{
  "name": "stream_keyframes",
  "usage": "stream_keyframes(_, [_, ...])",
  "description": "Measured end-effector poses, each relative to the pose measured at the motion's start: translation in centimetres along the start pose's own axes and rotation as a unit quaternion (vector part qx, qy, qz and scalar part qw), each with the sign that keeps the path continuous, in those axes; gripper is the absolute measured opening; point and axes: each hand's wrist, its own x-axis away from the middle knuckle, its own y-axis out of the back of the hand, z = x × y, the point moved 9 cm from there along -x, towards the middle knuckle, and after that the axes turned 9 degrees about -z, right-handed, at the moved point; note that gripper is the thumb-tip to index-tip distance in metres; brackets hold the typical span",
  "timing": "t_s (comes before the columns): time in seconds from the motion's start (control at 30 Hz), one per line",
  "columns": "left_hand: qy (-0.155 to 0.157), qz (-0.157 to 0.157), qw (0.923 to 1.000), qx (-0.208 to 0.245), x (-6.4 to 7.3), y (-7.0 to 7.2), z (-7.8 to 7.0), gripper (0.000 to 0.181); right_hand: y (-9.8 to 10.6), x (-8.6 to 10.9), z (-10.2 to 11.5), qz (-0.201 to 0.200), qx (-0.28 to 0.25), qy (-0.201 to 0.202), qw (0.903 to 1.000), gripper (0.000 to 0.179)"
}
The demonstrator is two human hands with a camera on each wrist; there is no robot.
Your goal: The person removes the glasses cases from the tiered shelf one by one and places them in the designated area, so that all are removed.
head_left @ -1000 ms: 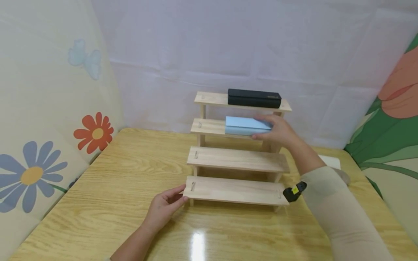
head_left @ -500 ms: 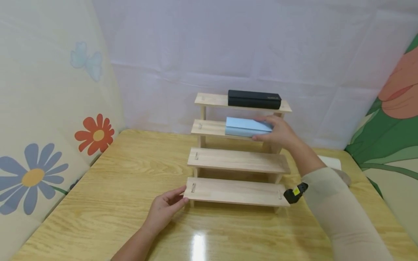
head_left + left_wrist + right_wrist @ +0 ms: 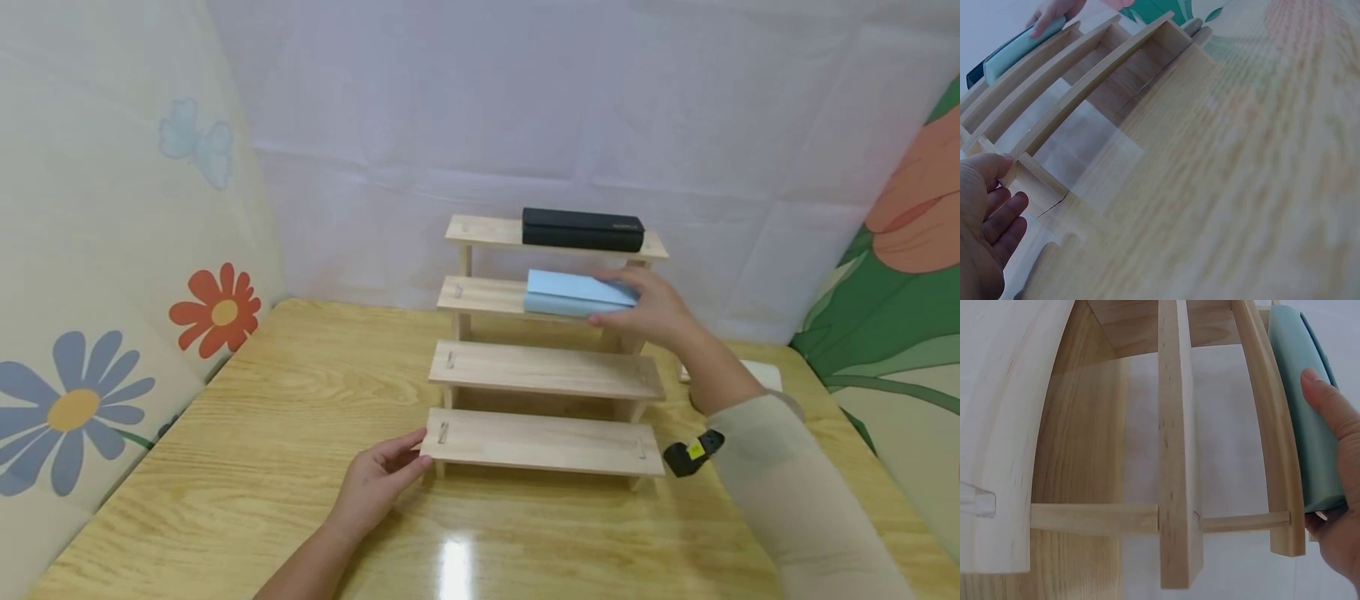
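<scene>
"Where was the blue case (image 3: pixel 573 293)?"

"On the second shelf from the top (image 3: pixel 480 297) of the wooden stand (image 3: pixel 543 367), towards its right end. The black case (image 3: pixel 582 229) lay on the top shelf (image 3: pixel 483 227) above it."

"And the hands?"

"The right hand (image 3: pixel 651 312) held the blue case by its right end, thumb against the front. The left hand (image 3: pixel 377 483) pinched the left end of the lowest step (image 3: pixel 540 439); its other fingers curled loosely around nothing."

"Why bother with the left?"

"To steady the stand, I judged. It looked light enough to skid on the counter (image 3: pixel 337 350) under a sideways push."

"How was the case best placed?"

"Gently, base flat, sliding rather than lifting, its long side kept parallel to the shelf's front. It sat close to that edge, so tipping forward seemed the main risk."

"Any guide for lining up?"

"The black case served well. After that, the fingers needed to let go without dragging the blue one along."
</scene>
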Motion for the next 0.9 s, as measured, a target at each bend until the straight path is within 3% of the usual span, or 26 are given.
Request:
stream_keyframes(0.43, [0.000,0.005,1.0000,0.003,0.1,0.0,-0.2,0.039,2.1,1.7,-1.6,-0.003,-0.007,-0.033,0.9994,0.079])
stream_keyframes(0.9, [0.000,0.007,1.0000,0.005,-0.1,0.0,0.1,0.039,4.3,3.2,-3.4,-0.031,-0.001,-0.055,0.9980,0.077])
